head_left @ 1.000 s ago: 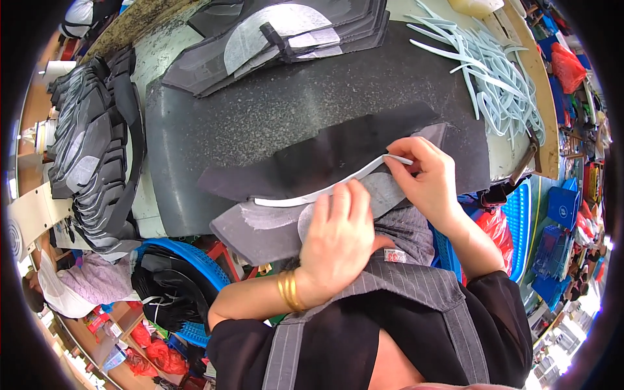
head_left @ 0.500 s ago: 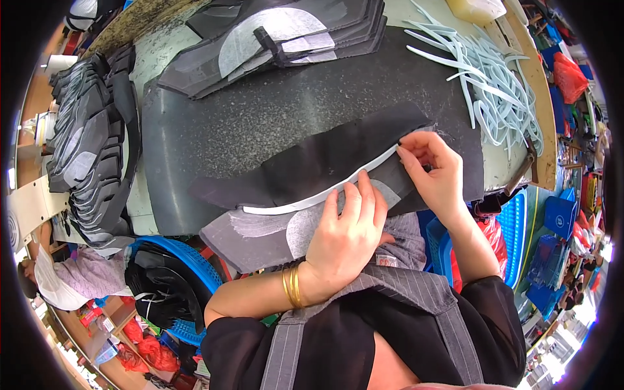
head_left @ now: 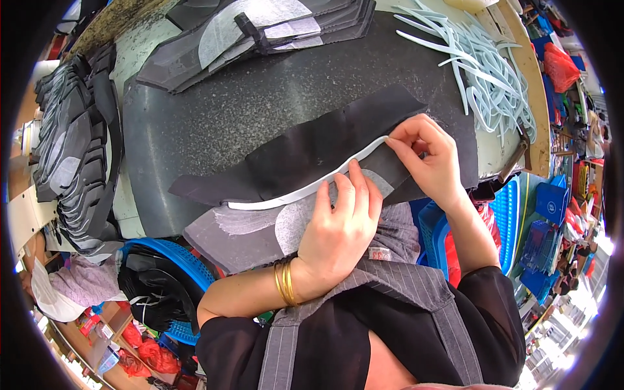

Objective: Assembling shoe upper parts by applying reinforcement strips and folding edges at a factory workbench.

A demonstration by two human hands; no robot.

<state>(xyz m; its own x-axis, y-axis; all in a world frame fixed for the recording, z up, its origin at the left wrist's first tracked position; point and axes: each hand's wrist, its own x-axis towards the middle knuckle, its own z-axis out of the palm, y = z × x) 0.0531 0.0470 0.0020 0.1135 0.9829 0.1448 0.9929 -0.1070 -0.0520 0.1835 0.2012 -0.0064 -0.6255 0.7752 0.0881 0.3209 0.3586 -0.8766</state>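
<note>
A thin white strip (head_left: 286, 196) runs in a curve along the seam between a black fabric flap (head_left: 325, 142) and a dark grey panel (head_left: 244, 237) with a pale patch. My right hand (head_left: 429, 159) pinches the strip's right end between thumb and index finger. My left hand (head_left: 341, 224), with gold bangles at the wrist, lies spread over the panel. Its fingertips press at the strip's lower edge, near the middle. Part of the panel is hidden under this hand. Both pieces rest on a dark speckled mat (head_left: 214, 130).
Stacked dark panels (head_left: 260, 39) lie at the far side, and another row of dark pieces (head_left: 71, 149) at the left. Loose pale-blue strips (head_left: 494, 84) are heaped at far right. Blue baskets (head_left: 175, 250) stand below the table's near edge.
The whole view has shifted slightly, so the table and pieces sit a little further left and up. Both hands keep nearly the same hold on the strip and panel.
</note>
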